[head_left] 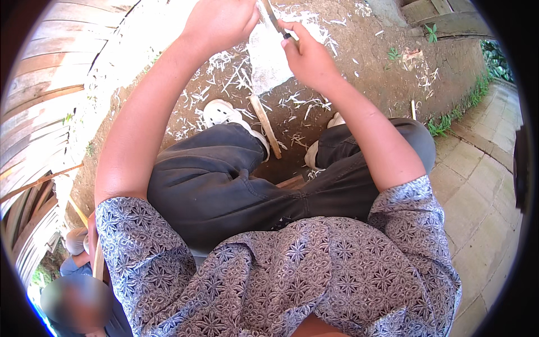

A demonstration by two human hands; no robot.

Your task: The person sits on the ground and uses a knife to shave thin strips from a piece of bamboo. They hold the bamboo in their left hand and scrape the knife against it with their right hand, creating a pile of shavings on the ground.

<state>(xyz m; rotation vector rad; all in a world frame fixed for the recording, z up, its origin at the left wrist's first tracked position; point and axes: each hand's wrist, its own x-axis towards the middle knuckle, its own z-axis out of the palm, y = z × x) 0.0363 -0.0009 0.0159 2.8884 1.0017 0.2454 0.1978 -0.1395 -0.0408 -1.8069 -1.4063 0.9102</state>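
Both my arms reach forward to the top edge of the view. My right hand (310, 56) is closed round the dark handle of a knife (272, 16), whose blade points up and away to the left. Close by on the left, my left hand (220, 23) is closed beside the blade. Whatever its fingers grip is lost in the glare and cut off by the edge. Beneath the hands lies a pale, flat-looking piece (269, 67), partly washed out by sunlight. Thin whitish shavings (238, 70) are scattered on the ground around it.
A wooden stick (265, 126) lies between my feet, beside a white clog (222, 114). Split bamboo or wooden slats (56, 67) line the left side. Paving (477, 185) runs along the right. Another person (78, 303) is at the lower left, near a thin pole.
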